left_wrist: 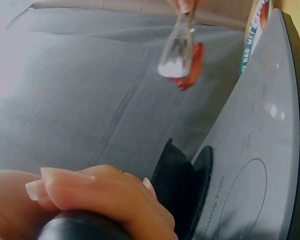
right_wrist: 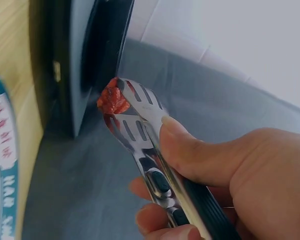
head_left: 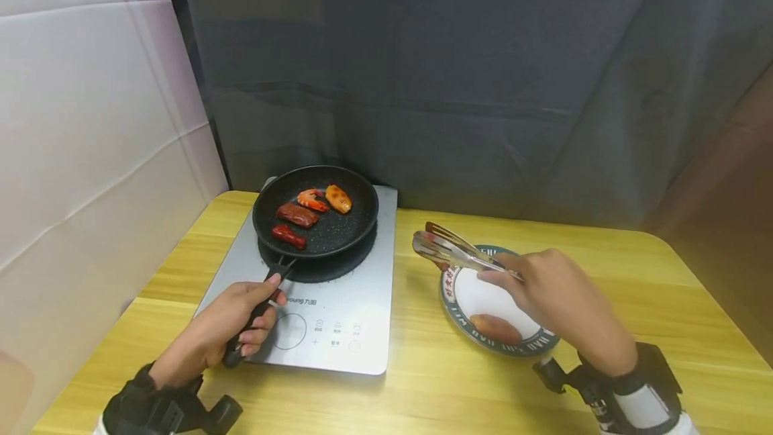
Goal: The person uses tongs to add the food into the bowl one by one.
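In the head view my left hand (head_left: 244, 317) grips the black handle (head_left: 256, 307) of a frying pan (head_left: 344, 237) over the induction cooktop (head_left: 368, 287). Inside the pan lie a shrimp (head_left: 312, 201), a golden piece with brown spots (head_left: 338, 199), a brown slab of meat (head_left: 297, 215) and a small red piece of food (head_left: 288, 236). My right hand (head_left: 546, 287) holds metal food tongs (head_left: 449, 250) in the air between pan and plate. Pinched at their slotted tips is a reddish-brown piece of food (right_wrist: 113, 99), partly hidden by the tongs in the head view.
A plate (head_left: 454, 317) with a lettered dark rim stands right of the cooktop, under my right hand, holding one brownish oval food piece (head_left: 496, 329). Grey cloth (head_left: 423, 86) hangs behind the wooden table (head_left: 634, 287). A white panel (head_left: 90, 119) borders the left side.
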`<state>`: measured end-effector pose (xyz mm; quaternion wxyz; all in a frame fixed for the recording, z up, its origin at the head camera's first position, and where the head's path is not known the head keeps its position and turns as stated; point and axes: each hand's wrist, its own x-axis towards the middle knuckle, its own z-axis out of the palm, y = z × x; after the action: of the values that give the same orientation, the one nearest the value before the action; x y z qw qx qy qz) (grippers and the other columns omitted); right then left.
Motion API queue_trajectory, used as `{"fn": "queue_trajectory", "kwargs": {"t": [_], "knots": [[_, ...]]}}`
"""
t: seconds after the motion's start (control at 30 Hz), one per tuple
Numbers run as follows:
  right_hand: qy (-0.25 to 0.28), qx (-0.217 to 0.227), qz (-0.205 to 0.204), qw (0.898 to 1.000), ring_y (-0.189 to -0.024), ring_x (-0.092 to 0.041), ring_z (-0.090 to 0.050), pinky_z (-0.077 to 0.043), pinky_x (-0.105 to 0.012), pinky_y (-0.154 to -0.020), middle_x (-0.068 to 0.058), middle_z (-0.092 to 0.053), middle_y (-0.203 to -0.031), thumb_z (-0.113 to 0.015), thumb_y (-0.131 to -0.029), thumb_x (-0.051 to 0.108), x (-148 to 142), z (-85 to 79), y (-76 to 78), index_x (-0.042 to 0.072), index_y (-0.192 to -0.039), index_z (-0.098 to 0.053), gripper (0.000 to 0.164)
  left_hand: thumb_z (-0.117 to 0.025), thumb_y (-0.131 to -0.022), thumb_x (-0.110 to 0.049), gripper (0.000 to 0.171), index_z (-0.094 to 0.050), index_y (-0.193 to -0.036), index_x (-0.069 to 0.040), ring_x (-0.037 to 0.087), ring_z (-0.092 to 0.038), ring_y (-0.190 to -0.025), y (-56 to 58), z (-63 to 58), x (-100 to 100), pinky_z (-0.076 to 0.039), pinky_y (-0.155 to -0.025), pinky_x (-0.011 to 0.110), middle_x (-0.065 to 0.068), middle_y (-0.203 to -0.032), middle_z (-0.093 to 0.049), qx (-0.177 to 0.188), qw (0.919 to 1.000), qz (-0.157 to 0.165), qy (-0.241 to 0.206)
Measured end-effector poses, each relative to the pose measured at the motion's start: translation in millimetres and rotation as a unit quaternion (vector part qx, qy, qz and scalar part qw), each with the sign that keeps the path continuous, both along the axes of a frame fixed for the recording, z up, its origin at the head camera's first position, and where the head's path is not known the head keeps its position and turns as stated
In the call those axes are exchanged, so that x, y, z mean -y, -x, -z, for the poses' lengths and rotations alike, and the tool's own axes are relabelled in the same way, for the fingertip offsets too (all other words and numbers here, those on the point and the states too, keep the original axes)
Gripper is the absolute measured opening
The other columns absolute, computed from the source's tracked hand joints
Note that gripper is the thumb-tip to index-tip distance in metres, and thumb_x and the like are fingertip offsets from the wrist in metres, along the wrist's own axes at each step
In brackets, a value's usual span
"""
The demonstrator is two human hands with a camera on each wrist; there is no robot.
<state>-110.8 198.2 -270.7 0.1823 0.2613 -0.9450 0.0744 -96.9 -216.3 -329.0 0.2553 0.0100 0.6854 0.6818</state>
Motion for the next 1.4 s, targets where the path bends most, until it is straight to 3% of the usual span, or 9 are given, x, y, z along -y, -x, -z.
{"fn": "queue_trajectory", "kwargs": {"t": [0.23,0.33,0.47,0.53,0.7,0.9,1.17,1.4], "knots": [[-0.002,-0.004,-0.044,0.999,-0.048,-0.011,-0.038,-0.035,-0.027,-0.045,0.009,-0.038,-0.052,-0.068,-0.089,0.035,37,-21.8,11.9,0.011,-0.091,-0.071,0.025,-0.038,-0.102,-0.046,0.047,-0.044,-0.101,0.0,0.007,-0.031,-0.042,-1.0,-0.8,0,-0.033,-0.038,0.021,-0.004,-0.06,-0.033,-0.006,1.0,0.0,0.0],[-0.003,-0.009,-0.062,0.998,-0.047,-0.011,-0.037,-0.032,-0.026,-0.042,0.008,-0.034,-0.052,-0.069,-0.088,0.036,53,-28.8,21.8,0.012,-0.08,-0.066,0.025,-0.038,-0.102,-0.046,0.046,-0.044,-0.101,0.0,0.007,-0.031,-0.042,-1.2,-0.8,0,-0.033,-0.038,0.021,-0.004,-0.06,-0.033,-0.005,1.0,0.0,-0.002],[-0.006,0.014,-0.063,0.998,-0.045,-0.011,-0.036,-0.029,-0.025,-0.039,0.007,-0.032,-0.052,-0.067,-0.088,0.042,76,-33.0,37.0,0.013,-0.071,-0.06,0.034,-0.038,-0.102,-0.046,0.046,-0.045,-0.101,0.0,0.007,-0.03,-0.042,-0.5,-0.1,-1,-0.033,-0.038,0.021,-0.003,-0.06,-0.033,-0.005,1.0,-0.003,-0.001],[-0.009,0.03,-0.063,0.998,-0.045,-0.011,-0.036,-0.028,-0.025,-0.039,0.006,-0.034,-0.053,-0.066,-0.088,0.043,87,-33.9,44.8,0.012,-0.073,-0.064,0.035,-0.038,-0.102,-0.046,0.047,-0.045,-0.101,0.0,0.007,-0.031,-0.042,0.0,0.5,-1,-0.032,-0.038,0.021,-0.003,-0.06,-0.033,-0.005,1.0,-0.004,0.001],[-0.024,0.053,-0.064,0.996,-0.044,-0.012,-0.037,-0.027,-0.025,-0.038,0.005,-0.037,-0.053,-0.066,-0.089,0.042,110,-33.4,62.4,0.011,-0.077,-0.068,0.034,-0.039,-0.102,-0.046,0.047,-0.044,-0.101,0.0,0.007,-0.031,-0.042,0.9,2.2,-3,-0.032,-0.038,0.021,-0.003,-0.06,-0.033,-0.004,1.0,-0.005,-0.002],[-0.054,0.076,-0.049,0.994,-0.044,-0.012,-0.037,-0.026,-0.024,-0.037,0.006,-0.034,-0.051,-0.064,-0.09,0.045,136,-29.5,77.7,0.015,-0.062,-0.061,0.041,-0.039,-0.102,-0.045,0.047,-0.044,-0.101,0.001,0.007,-0.03,-0.042,0.1,3.2,-2,-0.032,-0.038,0.021,-0.003,-0.06,-0.033,-0.002,1.0,-0.007,-0.005],[-0.064,0.129,-0.017,0.989,-0.047,-0.012,-0.04,-0.026,-0.025,-0.039,0.005,-0.03,-0.053,-0.066,-0.088,0.047,155,-20.6,88.5,0.015,-0.061,-0.061,0.041,-0.039,-0.102,-0.046,0.047,-0.044,-0.102,0.001,0.007,-0.032,-0.041,-0.3,3.0,-2,-0.033,-0.037,0.02,-0.004,-0.059,-0.034,-0.002,1.0,-0.006,-0.006],[-0.071,0.145,-0.007,0.987,-0.05,-0.014,-0.043,-0.03,-0.027,-0.042,0.006,-0.028,-0.054,-0.067,-0.086,0.049,161,-14.8,93.6,0.016,-0.053,-0.049,0.05,-0.04,-0.102,-0.046,0.046,-0.045,-0.101,0.0,0.007,-0.031,-0.041,-0.4,2.4,-1,-0.033,-0.037,0.02,-0.004,-0.059,-0.034,-0.003,0.9999,-0.007,-0.011]]}}
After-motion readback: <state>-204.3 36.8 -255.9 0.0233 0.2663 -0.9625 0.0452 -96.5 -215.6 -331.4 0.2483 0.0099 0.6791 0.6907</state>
